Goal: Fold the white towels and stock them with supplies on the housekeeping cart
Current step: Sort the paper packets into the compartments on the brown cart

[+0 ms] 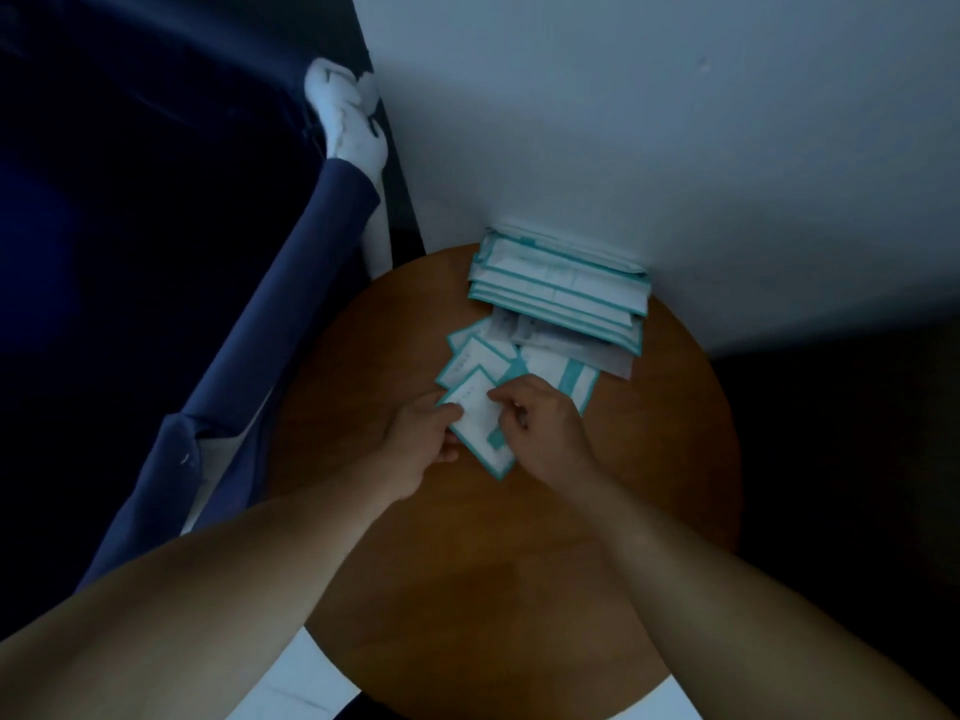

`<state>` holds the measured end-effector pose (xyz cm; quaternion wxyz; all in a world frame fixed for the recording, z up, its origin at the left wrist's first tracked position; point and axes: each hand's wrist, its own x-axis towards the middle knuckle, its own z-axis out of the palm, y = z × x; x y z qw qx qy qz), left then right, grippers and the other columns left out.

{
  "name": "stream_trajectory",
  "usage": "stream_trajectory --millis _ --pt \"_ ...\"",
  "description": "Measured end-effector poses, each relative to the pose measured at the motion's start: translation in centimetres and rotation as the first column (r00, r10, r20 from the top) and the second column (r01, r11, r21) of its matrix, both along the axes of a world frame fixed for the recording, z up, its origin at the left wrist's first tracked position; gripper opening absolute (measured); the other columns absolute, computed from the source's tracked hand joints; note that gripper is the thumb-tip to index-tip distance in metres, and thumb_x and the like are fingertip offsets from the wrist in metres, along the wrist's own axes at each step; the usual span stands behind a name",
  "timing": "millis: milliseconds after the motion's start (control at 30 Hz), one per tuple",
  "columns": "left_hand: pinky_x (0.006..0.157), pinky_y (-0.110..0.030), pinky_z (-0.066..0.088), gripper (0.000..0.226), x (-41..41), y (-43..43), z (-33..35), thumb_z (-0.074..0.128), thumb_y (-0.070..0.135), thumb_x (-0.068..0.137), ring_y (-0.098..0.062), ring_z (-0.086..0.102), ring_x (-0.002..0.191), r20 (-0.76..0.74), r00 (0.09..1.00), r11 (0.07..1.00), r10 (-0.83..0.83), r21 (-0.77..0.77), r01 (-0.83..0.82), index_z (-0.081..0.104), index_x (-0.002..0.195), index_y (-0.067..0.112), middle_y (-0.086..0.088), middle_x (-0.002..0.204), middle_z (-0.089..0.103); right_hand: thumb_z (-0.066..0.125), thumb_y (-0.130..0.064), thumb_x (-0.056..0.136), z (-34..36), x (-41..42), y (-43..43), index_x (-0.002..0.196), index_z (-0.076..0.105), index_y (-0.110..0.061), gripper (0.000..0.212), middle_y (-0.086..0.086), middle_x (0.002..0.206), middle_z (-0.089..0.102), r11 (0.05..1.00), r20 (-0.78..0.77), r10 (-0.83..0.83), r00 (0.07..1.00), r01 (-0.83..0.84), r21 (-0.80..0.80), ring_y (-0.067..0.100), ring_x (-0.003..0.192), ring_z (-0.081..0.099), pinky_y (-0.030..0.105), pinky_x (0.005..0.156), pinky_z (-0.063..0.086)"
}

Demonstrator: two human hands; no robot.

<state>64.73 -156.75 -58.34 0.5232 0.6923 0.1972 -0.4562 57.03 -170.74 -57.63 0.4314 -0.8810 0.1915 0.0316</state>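
Supply-gathering step: our left hand (418, 444) and right hand (545, 423) both pinch one teal-edged packet (480, 426) at the middle of the round bench (519, 589), near a packet stack (561, 288) by the wall. Its long axis runs diagonally, far end left, near end right; next, we judge, it needs squaring with the others

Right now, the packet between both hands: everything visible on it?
The packet is a flat white sachet with a teal border and a teal corner mark; its faint print is unreadable. It looks like paper or film. It sits tilted over the round wooden table, left hand pinching its left edge, right hand its right. Its far corner reaches similar packets.
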Motion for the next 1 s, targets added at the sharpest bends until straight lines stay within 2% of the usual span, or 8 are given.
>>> stream_trajectory --millis 133,267,467,567,633,767,833,1000 --pt "0.053 -0.025 0.046 0.016 1.1 2.1 -0.4 0.062 0.007 0.095 -0.012 0.06 0.067 0.121 0.992 0.998 0.024 0.053 -0.031 0.061 0.086 0.02 0.0 0.081 0.067 0.069 -0.017 0.085 -1.7 2.1 -0.3 0.13 0.061 -0.008 0.046 0.016 0.127 0.057 0.968 -0.125 -0.098 0.987 0.066 -0.243 0.037 0.119 0.051 0.042 0.099 0.043" --pt "0.055 -0.021 0.05 0.024 1.7 4.0 -0.4 0.069 -0.003 0.088 -0.009 0.065 0.072 0.171 0.985 0.997 0.021 0.064 -0.033 0.055 0.097 0.015 0.001 0.087 0.067 0.072 -0.055 0.08 -3.0 4.7 -0.2 0.141 0.042 -0.015 0.079 0.011 0.137 0.046 0.907 -0.391 -0.029 0.92 -0.14 -0.398 0.032 0.127 0.04 0.043 0.1 0.038" --pt "0.066 -0.024 0.052 0.044 1.8 4.3 0.0 0.067 -0.01 0.086 -0.012 0.062 0.082 0.235 0.972 0.998 -0.013 0.06 -0.002 0.043 0.116 0.012 -0.001 0.096 0.062 0.073 -0.053 0.081 -3.1 4.0 0.1 0.135 0.043 -0.014 0.074 0.012 0.134 0.049 0.87 -0.501 -0.091 0.861 -0.176 -0.461 0.032 0.126 0.044 0.042 0.1 0.039" --pt "0.063 -0.022 0.051 0.047 2.0 4.1 1.2 0.067 -0.012 0.084 -0.009 0.06 0.08 0.272 0.96 0.998 -0.062 0.043 0.052 0.04 0.113 0.014 0.0 0.095 0.06 0.071 -0.042 0.085 -2.1 2.1 -0.5 0.115 0.058 -0.011 0.045 0.016 0.118 0.061 0.941 -0.474 -0.138 0.87 -0.035 -0.337 0.035 0.115 0.056 0.04 0.091 0.044" --pt "0.056 -0.016 0.05 0.047 2.0 3.9 2.5 0.069 -0.012 0.083 -0.004 0.06 0.075 0.299 0.949 0.995 -0.104 0.031 0.099 0.041 0.11 0.016 0.002 0.093 0.06 0.073 -0.029 0.086 -1.0 0.5 -0.7 0.102 0.065 -0.005 0.03 0.02 0.107 0.068 0.972 -0.459 -0.233 0.858 0.185 -0.147 0.035 0.104 0.063 0.038 0.083 0.047" --pt "0.057 -0.016 0.049 0.046 1.7 3.0 6.0 0.075 -0.007 0.08 -0.002 0.061 0.074 0.377 0.906 0.979 -0.191 0.01 0.202 0.046 0.094 0.025 0.004 0.092 0.062 0.077 -0.016 0.084 2.7 -3.4 -0.4 0.085 0.071 -0.006 0.012 0.013 0.083 0.072 0.828 -0.396 -0.496 0.773 0.558 0.053 0.03 0.085 0.067 0.025 0.066 0.05" --pt "0.055 -0.017 0.05 0.04 1.6 2.1 8.1 0.077 -0.002 0.08 -0.002 0.063 0.072 0.4 0.884 0.965 -0.242 0.003 0.263 0.051 0.091 0.026 0.006 0.09 0.064 0.076 -0.012 0.085 5.2 -5.0 0.2 0.072 0.065 -0.015 0.017 0.006 0.073 0.069 0.738 -0.338 -0.593 0.731 0.661 0.134 0.026 0.075 0.065 0.018 0.057 0.048" --pt "0.049 -0.018 0.051 0.022 0.7 -1.2 15.1 0.076 0.006 0.085 -0.001 0.067 0.058 0.521 0.819 0.947 -0.242 -0.058 0.317 0.063 0.085 0.024 0.004 0.085 0.072 0.076 -0.015 0.086 13.0 -8.2 0.8 0.074 0.067 -0.013 0.015 0.009 0.079 0.075 0.573 -0.157 -0.767 0.622 0.774 0.269 0.029 0.078 0.073 0.049 0.075 0.059"
